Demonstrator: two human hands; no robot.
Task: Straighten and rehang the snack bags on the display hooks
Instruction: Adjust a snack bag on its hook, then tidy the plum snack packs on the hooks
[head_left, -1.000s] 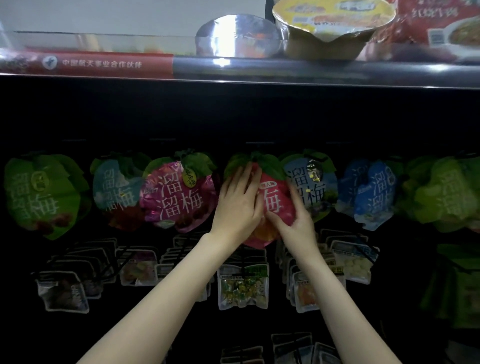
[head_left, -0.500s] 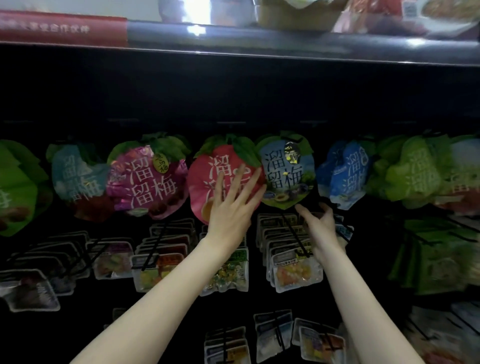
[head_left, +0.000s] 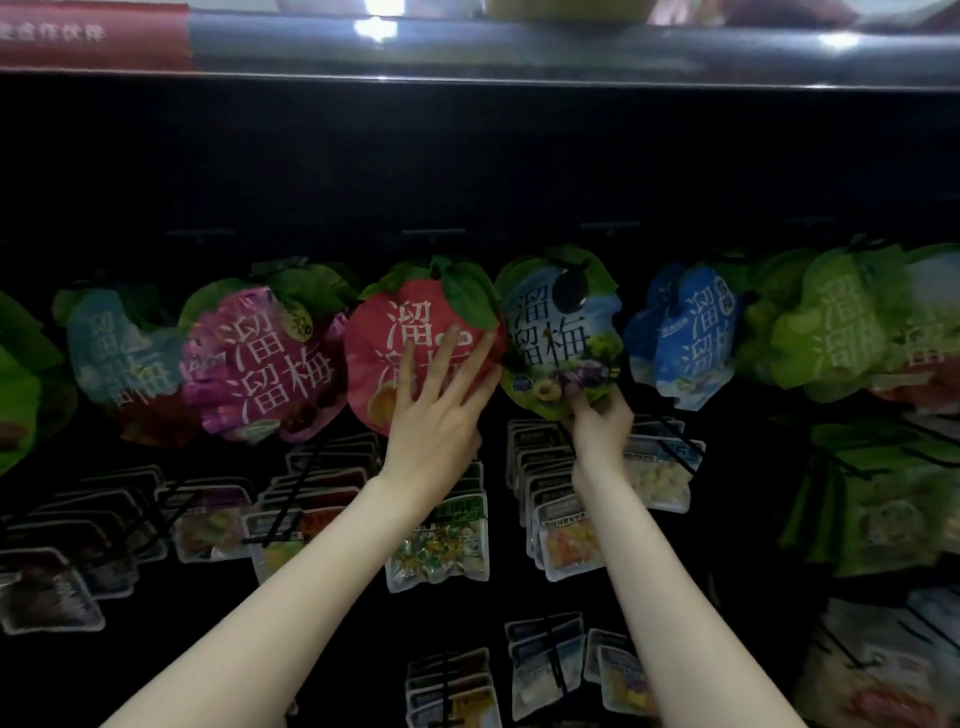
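A row of fruit-shaped snack bags hangs on hooks under a dark shelf. My left hand (head_left: 436, 415) lies flat with straight fingers on the red bag (head_left: 384, 353) in the middle. My right hand (head_left: 602, 426) pinches the bottom edge of the pale blue-and-green bag (head_left: 558, 332) just to its right. A magenta bag (head_left: 260, 364) hangs left of the red one and a bright blue bag (head_left: 685, 338) hangs further right. The hooks behind the bags are mostly hidden in shadow.
Green bags (head_left: 831, 332) hang at the far right and a teal bag (head_left: 119, 353) at the left. Below, several rows of small clear pouches (head_left: 441, 545) hang on black pegs. A shelf edge (head_left: 519, 52) with a red label runs overhead.
My right hand left the red bag, dropped, then rose to take the bottom edge of the pale blue-and-green bag. My left hand stayed flat on the red bag. The view shifted right and down.
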